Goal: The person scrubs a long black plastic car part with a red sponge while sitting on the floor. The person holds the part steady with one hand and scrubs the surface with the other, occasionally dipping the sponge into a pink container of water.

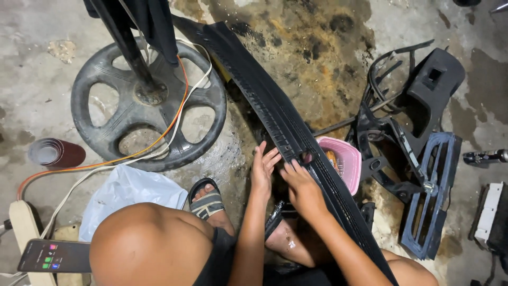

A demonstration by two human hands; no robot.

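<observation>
Long black trim panel [275,114] under both hands: matt plastic, finely ribbed. Wheel [148,103] seen as dull grey metal, scuffed; floor [328,47] as rough concrete, stained and wet. Pink basket [346,159] noted as glossy plastic, white bag [129,193] as thin crinkled plastic.

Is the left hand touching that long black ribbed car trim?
Touching. The head view shows the left hand's fingertips lying flat on the long black ribbed trim's edge, no gap.

Both hands [283,177] press on a long black ribbed panel [275,114].
</observation>
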